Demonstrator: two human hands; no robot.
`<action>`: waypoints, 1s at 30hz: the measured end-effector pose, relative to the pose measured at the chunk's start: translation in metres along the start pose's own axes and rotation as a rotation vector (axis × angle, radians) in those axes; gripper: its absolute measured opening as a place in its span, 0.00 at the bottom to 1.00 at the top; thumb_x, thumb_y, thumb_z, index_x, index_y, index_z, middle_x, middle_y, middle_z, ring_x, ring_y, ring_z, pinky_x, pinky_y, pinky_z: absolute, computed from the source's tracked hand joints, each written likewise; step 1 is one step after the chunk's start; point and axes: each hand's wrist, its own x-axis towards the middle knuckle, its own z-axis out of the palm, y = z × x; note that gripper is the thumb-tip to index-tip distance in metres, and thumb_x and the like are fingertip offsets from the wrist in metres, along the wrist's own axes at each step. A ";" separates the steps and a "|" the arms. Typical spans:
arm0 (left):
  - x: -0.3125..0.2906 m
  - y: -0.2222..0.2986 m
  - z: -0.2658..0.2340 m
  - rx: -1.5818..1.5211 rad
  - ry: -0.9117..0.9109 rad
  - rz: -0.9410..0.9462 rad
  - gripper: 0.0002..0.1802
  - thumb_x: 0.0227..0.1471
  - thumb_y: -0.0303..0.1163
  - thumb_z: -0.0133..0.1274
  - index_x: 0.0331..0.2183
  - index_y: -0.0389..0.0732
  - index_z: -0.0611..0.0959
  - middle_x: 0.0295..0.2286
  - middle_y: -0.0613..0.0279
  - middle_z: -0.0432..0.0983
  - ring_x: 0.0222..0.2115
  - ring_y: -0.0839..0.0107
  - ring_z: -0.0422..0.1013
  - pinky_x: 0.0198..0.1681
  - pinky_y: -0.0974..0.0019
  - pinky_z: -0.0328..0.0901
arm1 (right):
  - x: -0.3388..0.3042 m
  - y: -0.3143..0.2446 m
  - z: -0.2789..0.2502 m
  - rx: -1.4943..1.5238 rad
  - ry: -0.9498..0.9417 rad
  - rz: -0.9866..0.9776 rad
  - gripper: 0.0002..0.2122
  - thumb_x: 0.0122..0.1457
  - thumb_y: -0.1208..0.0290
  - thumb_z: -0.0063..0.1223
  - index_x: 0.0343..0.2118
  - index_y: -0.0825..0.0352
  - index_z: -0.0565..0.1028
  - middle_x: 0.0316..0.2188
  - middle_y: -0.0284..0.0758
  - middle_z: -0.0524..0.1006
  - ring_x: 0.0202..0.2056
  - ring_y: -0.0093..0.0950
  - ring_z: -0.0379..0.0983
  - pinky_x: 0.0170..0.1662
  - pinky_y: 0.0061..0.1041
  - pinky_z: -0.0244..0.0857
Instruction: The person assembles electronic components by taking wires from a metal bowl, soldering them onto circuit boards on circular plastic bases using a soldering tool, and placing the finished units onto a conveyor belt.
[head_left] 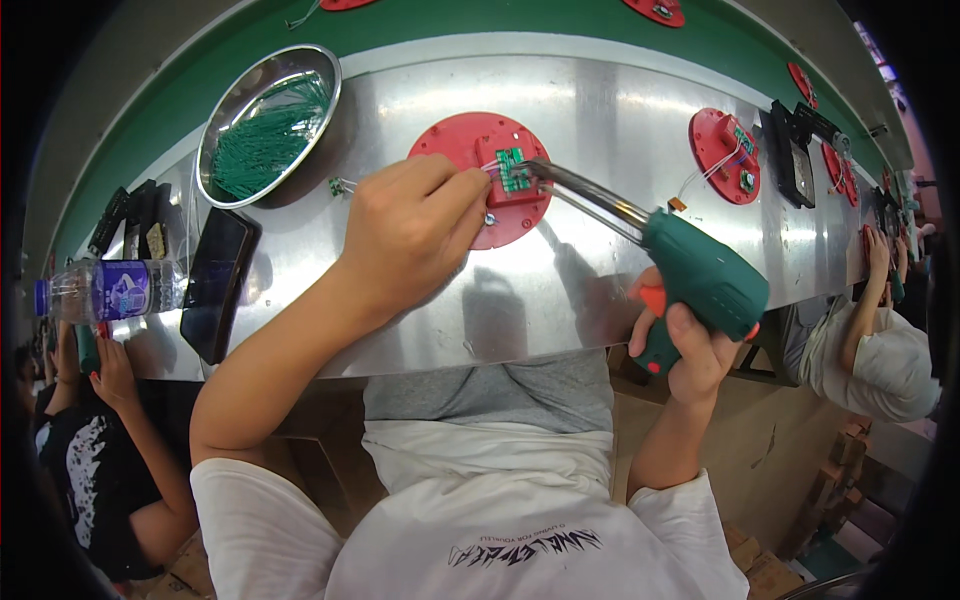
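A red round plastic base [450, 137] lies on the metal table in front of me, with a small green circuit board [514, 172] on its raised middle block. My left hand [410, 225] reaches over the base's left part, fingers closed in a pinch at thin pale wires [490, 167] by the board's left edge. A green soldering gun [708, 272] is in my right hand [690, 350], fingers wrapped round its handle near the orange trigger. Its long metal barrel points left, and the tip is at the board's right side. The exact contact point is too small to tell.
A steel bowl [325, 62] of green wires stands at the left, near a black phone [220, 280] and a plastic bottle [125, 288]. Another red base [712, 150] with wires and a black holder [790, 160] are at the right. Co-workers sit on both sides.
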 end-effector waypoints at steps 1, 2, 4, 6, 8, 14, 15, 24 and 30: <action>-0.002 0.002 0.000 0.000 -0.013 -0.011 0.05 0.43 0.22 0.59 0.27 0.37 0.81 0.19 0.59 0.68 0.19 0.61 0.70 0.23 0.59 0.64 | -0.001 0.001 0.000 0.024 0.062 -0.030 0.18 0.57 0.78 0.52 0.50 0.79 0.70 0.36 0.46 0.78 0.19 0.28 0.73 0.20 0.22 0.66; -0.001 0.000 0.001 0.006 -0.012 -0.005 0.05 0.43 0.22 0.59 0.27 0.37 0.81 0.19 0.59 0.68 0.19 0.61 0.70 0.23 0.59 0.64 | 0.004 -0.002 -0.002 0.021 0.059 -0.075 0.19 0.59 0.76 0.51 0.52 0.79 0.69 0.36 0.47 0.78 0.18 0.28 0.72 0.19 0.22 0.66; -0.002 0.000 0.001 -0.020 -0.013 -0.010 0.05 0.43 0.23 0.60 0.27 0.37 0.81 0.19 0.59 0.68 0.19 0.61 0.69 0.23 0.59 0.64 | 0.016 -0.001 -0.010 0.006 0.114 -0.093 0.20 0.61 0.72 0.50 0.53 0.79 0.68 0.37 0.48 0.78 0.17 0.28 0.72 0.18 0.23 0.65; -0.002 -0.001 0.000 -0.009 -0.020 -0.003 0.05 0.43 0.23 0.60 0.28 0.38 0.82 0.19 0.59 0.68 0.19 0.61 0.69 0.22 0.60 0.64 | 0.031 -0.001 -0.011 -0.122 0.222 -0.127 0.20 0.64 0.66 0.46 0.48 0.82 0.68 0.34 0.52 0.76 0.12 0.29 0.69 0.13 0.23 0.63; -0.001 -0.004 -0.001 0.001 -0.033 0.008 0.05 0.43 0.23 0.60 0.28 0.38 0.82 0.19 0.59 0.69 0.19 0.62 0.69 0.22 0.60 0.64 | 0.041 0.000 -0.011 -0.087 0.276 -0.117 0.18 0.65 0.64 0.45 0.41 0.81 0.71 0.32 0.50 0.75 0.12 0.28 0.69 0.13 0.24 0.63; 0.012 0.004 -0.007 0.026 -0.078 -0.039 0.09 0.46 0.22 0.63 0.34 0.35 0.85 0.24 0.57 0.75 0.21 0.65 0.73 0.24 0.65 0.66 | 0.041 0.003 -0.022 0.104 0.390 -0.056 0.17 0.64 0.65 0.46 0.41 0.79 0.71 0.32 0.48 0.76 0.12 0.27 0.68 0.14 0.25 0.64; 0.013 0.008 -0.007 0.034 -0.064 -0.045 0.11 0.46 0.23 0.65 0.35 0.35 0.85 0.25 0.57 0.75 0.22 0.66 0.73 0.24 0.66 0.67 | 0.042 0.005 -0.025 0.177 0.396 -0.049 0.15 0.63 0.67 0.47 0.43 0.78 0.71 0.32 0.47 0.76 0.13 0.28 0.69 0.15 0.25 0.64; 0.062 0.000 -0.009 -0.159 -0.635 -0.049 0.31 0.41 0.36 0.66 0.49 0.41 0.79 0.47 0.49 0.73 0.48 0.49 0.69 0.54 0.52 0.63 | 0.034 0.003 -0.026 0.347 0.711 -0.136 0.15 0.65 0.64 0.42 0.40 0.75 0.71 0.33 0.43 0.74 0.15 0.25 0.68 0.16 0.25 0.65; 0.162 -0.095 0.064 0.162 -0.198 0.099 0.30 0.47 0.39 0.63 0.51 0.39 0.77 0.49 0.45 0.73 0.50 0.48 0.69 0.54 0.51 0.64 | 0.036 0.003 -0.024 0.382 0.755 -0.163 0.15 0.65 0.64 0.42 0.40 0.74 0.70 0.32 0.42 0.73 0.15 0.26 0.68 0.16 0.24 0.64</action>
